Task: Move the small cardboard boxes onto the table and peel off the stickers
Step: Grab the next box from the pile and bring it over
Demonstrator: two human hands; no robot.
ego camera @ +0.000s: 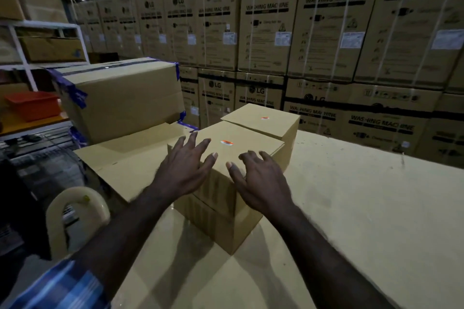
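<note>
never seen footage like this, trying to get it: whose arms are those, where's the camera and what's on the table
There is no machine: a person wears a camera on the head, looking forward and down, so the arms are their own. The left hand and right hand hover spread over a small cardboard box stacked on another, on the pale table. Neither hand grips anything. An orange sticker sits on the box's top. A second small box behind carries a sticker too. Washing machine cartons fill the background.
</note>
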